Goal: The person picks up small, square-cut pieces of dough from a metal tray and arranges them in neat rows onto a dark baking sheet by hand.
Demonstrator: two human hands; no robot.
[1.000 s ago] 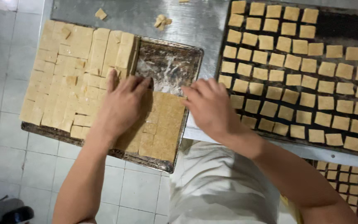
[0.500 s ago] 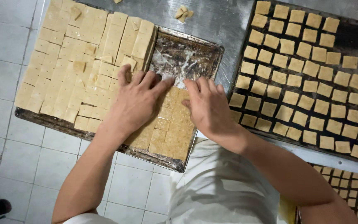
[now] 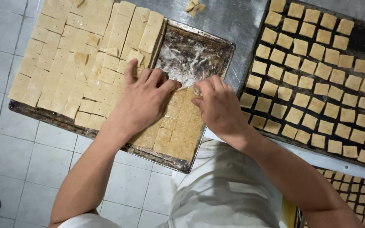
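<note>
**Tan dough squares under two bare hands on a dark tray**

Pale cloth of the person's own clothing fills the bottom centre of the frame, with both forearms rising out of it over a grey tiled floor (image 3: 34, 156).

At mid-frame the left hand (image 3: 142, 101) lies palm down, fingers spread and flat, on a slab of cut dough (image 3: 174, 131) that sits in the lower right part of a dark metal baking tray (image 3: 191, 55). Its fingertips reach the slab's upper edge, where bare, flour-smeared tray begins. Just beside it, right of centre, the right hand (image 3: 220, 105) is bent at the knuckles, fingertips pressed down on the slab's upper right corner. Whether it pinches a piece there cannot be told; neither hand lifts anything clear of the tray.

Left of the hands, a larger mass of paler dough squares (image 3: 77, 63) covers the tray's left part up to the upper left of the frame, some pieces lying loose on top.

On the right side, a second dark tray (image 3: 360, 40) carries separate small squares (image 3: 313, 93) set in spaced rows. At the top centre, a few dough scraps (image 3: 194, 6) lie on the steel table (image 3: 233, 21). At the lower right corner, another tray of squares (image 3: 360, 196) shows below the table edge.
</note>
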